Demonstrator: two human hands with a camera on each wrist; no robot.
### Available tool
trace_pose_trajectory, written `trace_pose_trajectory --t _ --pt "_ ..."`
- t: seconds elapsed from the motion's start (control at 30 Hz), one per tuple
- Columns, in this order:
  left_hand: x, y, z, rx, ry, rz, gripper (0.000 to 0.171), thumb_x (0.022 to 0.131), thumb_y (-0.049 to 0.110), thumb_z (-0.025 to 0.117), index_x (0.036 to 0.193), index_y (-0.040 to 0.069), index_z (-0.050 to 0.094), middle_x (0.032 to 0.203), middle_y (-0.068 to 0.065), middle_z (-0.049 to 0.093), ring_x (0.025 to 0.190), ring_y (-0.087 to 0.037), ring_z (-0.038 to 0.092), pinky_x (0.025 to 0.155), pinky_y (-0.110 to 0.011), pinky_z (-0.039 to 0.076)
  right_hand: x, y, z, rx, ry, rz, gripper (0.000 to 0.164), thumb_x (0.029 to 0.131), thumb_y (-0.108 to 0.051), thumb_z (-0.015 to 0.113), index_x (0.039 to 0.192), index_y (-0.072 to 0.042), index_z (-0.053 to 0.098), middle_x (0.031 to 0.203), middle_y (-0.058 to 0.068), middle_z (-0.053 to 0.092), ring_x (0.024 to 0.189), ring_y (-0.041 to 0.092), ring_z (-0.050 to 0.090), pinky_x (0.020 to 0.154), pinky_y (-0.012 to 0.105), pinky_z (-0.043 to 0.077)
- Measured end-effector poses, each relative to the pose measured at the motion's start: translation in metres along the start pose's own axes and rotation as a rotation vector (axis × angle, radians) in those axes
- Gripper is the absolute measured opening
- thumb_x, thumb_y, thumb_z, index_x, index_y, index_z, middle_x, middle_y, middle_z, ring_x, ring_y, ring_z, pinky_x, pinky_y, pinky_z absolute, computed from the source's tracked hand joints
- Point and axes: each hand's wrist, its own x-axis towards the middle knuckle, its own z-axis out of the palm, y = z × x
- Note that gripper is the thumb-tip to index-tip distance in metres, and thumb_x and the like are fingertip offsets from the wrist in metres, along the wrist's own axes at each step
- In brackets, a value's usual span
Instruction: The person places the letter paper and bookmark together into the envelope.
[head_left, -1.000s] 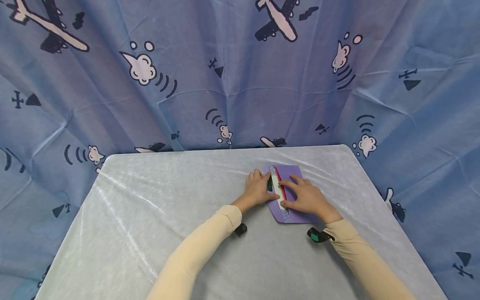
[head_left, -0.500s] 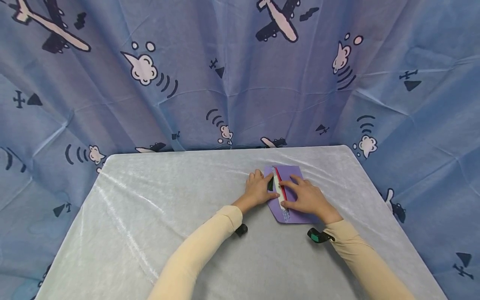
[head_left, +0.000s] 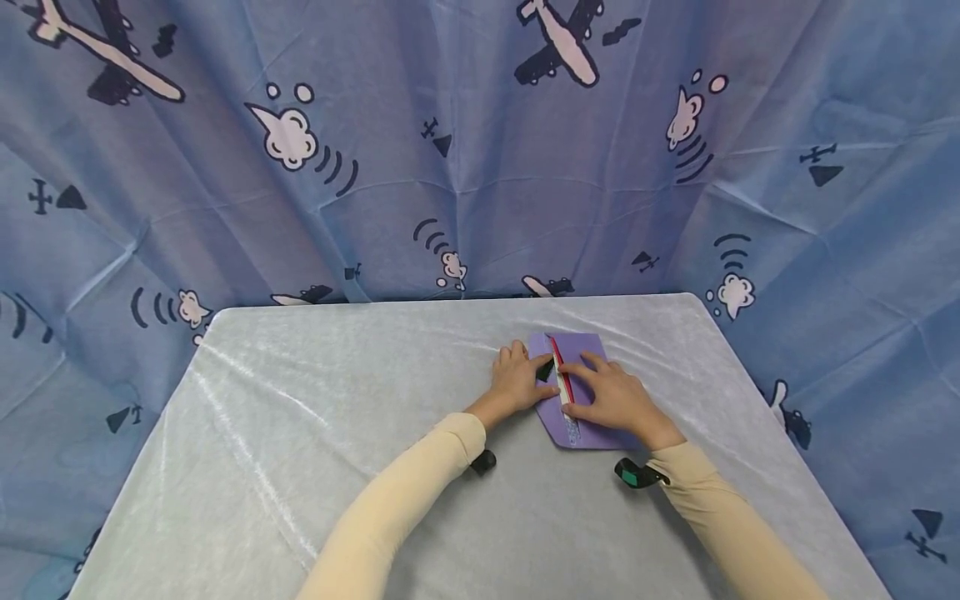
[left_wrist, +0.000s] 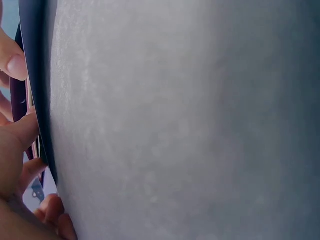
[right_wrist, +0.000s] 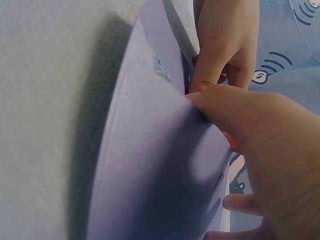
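A purple envelope (head_left: 588,343) lies at the right of the table, its flap toward the left. A card (head_left: 565,395), white with a dark green patch, sits partly inside, showing as a narrow strip beside the envelope's red inner edge. My left hand (head_left: 514,377) holds the card's exposed side with thumb and forefinger spread along it. My right hand (head_left: 618,396) grips the envelope at its opening, thumb nearer me and fingers farther up. In the right wrist view, the right thumb (right_wrist: 240,107) presses the envelope's edge (right_wrist: 155,130), close to the left hand (right_wrist: 225,40).
A pale velvety cloth (head_left: 337,375) covers the table. Behind it hangs a blue curtain (head_left: 480,150) with aeroplane prints. Black wrist devices show under the left sleeve (head_left: 405,475) and the right sleeve (head_left: 720,500).
The card has slid a little to the right into the envelope, so its white strip shows narrower. My left thumb and forefinger moved right with it; the right hand stays put.
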Motion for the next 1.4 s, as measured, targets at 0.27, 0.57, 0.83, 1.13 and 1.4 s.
trace_pose_trajectory --t 0.27,0.57,0.83,1.13,1.4 --pt "-0.005 -0.001 -0.003 -0.036 -0.016 0.025 0.056 0.086 0.057 0.068 0.138 0.036 0.059 0.108 -0.005 0.045 0.088 -0.018 0.034 0.069 -0.028 0.026 0.000 -0.001 -0.001 -0.004 -0.001 0.004 0.066 0.077 -0.055 0.075 0.136 -0.030 0.058 0.147 0.025 0.047 0.117 0.054 0.055 0.069 0.064 0.051" --pt "-0.016 0.003 -0.006 -0.100 -0.057 0.044 0.045 0.091 0.051 0.065 0.133 0.036 0.062 0.136 -0.005 0.047 0.111 -0.026 0.042 0.085 -0.038 0.037 -0.001 -0.002 -0.001 0.001 -0.013 0.019 0.067 0.079 -0.054 0.074 0.138 -0.030 0.056 0.149 0.025 0.045 0.120 0.055 0.054 0.071 0.066 0.051" --pt "-0.022 0.003 -0.004 -0.103 -0.069 0.068 0.048 0.088 0.052 0.068 0.133 0.037 0.062 0.147 -0.006 0.043 0.122 -0.029 0.042 0.087 -0.041 0.037 -0.001 -0.001 -0.001 0.008 -0.016 0.016 0.065 0.081 -0.056 0.072 0.138 -0.030 0.056 0.150 0.024 0.044 0.120 0.055 0.054 0.071 0.066 0.050" --pt "-0.025 0.003 -0.002 -0.115 -0.083 0.077 0.066 0.077 0.064 0.073 0.136 0.037 0.060 0.152 -0.008 0.039 0.127 -0.031 0.039 0.088 -0.041 0.035 0.000 -0.002 -0.001 0.015 -0.010 0.015 0.060 0.084 -0.055 0.070 0.137 -0.028 0.057 0.149 0.025 0.045 0.120 0.056 0.054 0.071 0.067 0.050" --pt "-0.033 0.014 0.003 -0.037 -0.066 0.062 0.079 0.076 0.070 0.069 0.143 0.033 0.053 0.154 -0.011 0.036 0.129 -0.031 0.039 0.090 -0.043 0.035 0.000 -0.002 -0.001 0.010 -0.001 0.005 0.057 0.087 -0.052 0.068 0.137 -0.025 0.058 0.148 0.025 0.046 0.117 0.056 0.055 0.071 0.065 0.051"
